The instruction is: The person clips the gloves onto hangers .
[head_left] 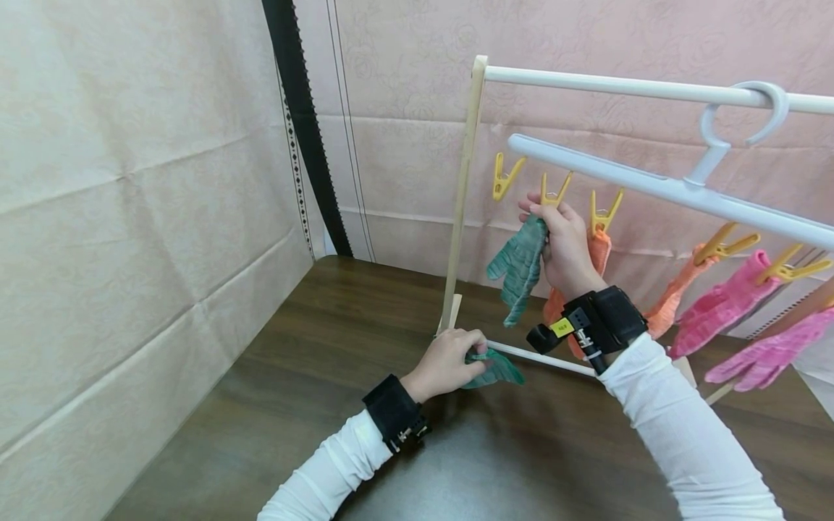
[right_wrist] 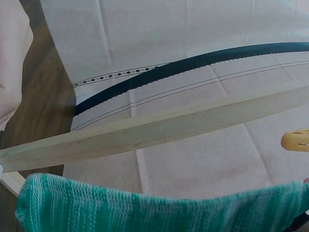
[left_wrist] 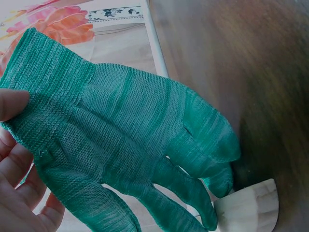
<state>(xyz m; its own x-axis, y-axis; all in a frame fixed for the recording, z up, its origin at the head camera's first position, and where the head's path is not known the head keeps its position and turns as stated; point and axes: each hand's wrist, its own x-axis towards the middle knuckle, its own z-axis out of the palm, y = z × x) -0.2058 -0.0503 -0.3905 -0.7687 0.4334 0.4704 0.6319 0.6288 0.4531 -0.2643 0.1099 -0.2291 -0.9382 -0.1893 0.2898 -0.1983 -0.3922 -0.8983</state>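
Observation:
My left hand [head_left: 446,362], low by the rack's left foot, pinches a green knit glove [left_wrist: 125,116] by its cuff. In the left wrist view the thumb lies on the ribbed cuff and the glove's fingers droop away. Higher up, my right hand [head_left: 567,242] grips the top of a second green glove [head_left: 521,264], right under a yellow clip [head_left: 552,194]. That glove dangles with its fingers downward; the clip's jaws are hidden behind my fingers. In the right wrist view a stretch of green knit [right_wrist: 145,208] crosses the bottom.
A pale blue hanger [head_left: 625,181] hooks over the white top bar [head_left: 586,83] of a wooden rack [head_left: 465,195]. A yellow clip [head_left: 504,181] hangs at its left end. Rightward, clips hold orange gloves [head_left: 677,289] and pink gloves [head_left: 717,300]. The brown table [head_left: 274,405] meets cloth-covered walls.

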